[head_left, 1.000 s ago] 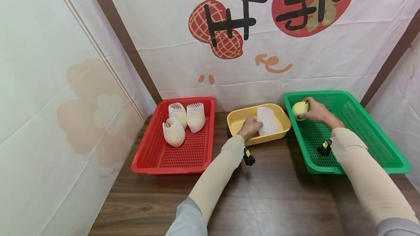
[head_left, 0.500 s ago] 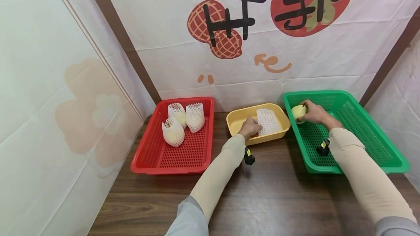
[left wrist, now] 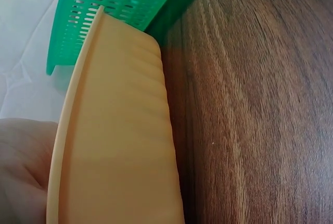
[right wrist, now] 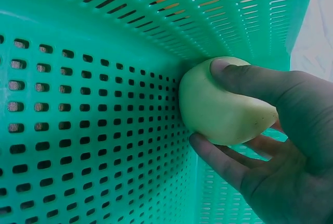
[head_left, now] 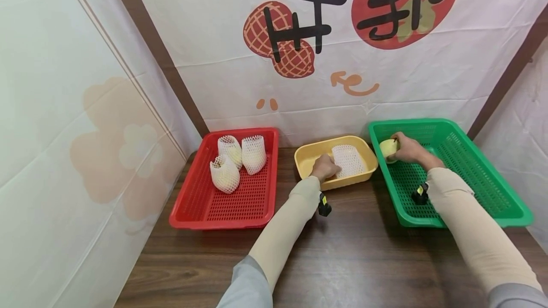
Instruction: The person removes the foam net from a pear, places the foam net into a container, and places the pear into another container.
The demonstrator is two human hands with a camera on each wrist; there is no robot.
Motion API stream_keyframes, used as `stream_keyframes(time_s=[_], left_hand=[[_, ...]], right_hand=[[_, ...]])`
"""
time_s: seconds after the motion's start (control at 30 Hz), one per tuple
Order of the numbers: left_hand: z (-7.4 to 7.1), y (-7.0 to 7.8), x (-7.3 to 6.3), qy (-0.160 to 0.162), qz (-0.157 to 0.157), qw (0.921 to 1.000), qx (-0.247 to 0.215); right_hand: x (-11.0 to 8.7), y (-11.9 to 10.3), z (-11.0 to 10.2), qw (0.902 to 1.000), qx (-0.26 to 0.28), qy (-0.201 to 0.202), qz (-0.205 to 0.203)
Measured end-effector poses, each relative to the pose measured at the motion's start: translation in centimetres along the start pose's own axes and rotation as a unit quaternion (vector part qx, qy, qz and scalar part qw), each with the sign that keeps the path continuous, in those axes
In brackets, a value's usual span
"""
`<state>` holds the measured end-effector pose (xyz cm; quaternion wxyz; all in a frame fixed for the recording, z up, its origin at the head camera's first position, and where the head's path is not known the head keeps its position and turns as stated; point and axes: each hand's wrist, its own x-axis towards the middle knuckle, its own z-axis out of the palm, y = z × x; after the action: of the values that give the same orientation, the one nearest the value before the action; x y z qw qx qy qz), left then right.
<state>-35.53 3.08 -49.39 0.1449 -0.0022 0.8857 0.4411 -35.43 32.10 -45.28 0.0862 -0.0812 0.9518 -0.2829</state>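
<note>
Inside the green basket [head_left: 498, 182], my right hand [head_left: 410, 149] grips a pale yellow-green pear [right wrist: 223, 104]. The thumb lies over one side of it and the fingers curl round the other, by the basket's left wall. My left hand [head_left: 325, 167] reaches into the yellow tub [head_left: 306, 153] and pinches the near left edge of a white foam net sleeve [head_left: 348, 161]; its fingertips are mostly hidden. The left wrist view catches only part of that hand [left wrist: 23, 172] behind the tub's wall, without the sleeve.
On the left, a red basket [head_left: 239, 208] holds three pears in foam nets, among them a netted pear [head_left: 225, 175] nearest the front. All the containers stand on a dark wooden table [head_left: 342, 260], against a printed cloth backdrop [head_left: 222, 89].
The foam net sleeve has sunk from a more raised pose to lie lower in the tub. My right hand and the pear have shifted slightly down and left within the green basket.
</note>
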Motion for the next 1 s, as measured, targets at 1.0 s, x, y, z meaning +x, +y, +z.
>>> stream_keyframes(time_s=[1.0], left_hand=[[-1.6,0.4,-0.4,-0.011,0.036,0.9968,0.071]], right_hand=[[0.1,-0.4,-0.6,0.9999,0.007,-0.007,-0.013]])
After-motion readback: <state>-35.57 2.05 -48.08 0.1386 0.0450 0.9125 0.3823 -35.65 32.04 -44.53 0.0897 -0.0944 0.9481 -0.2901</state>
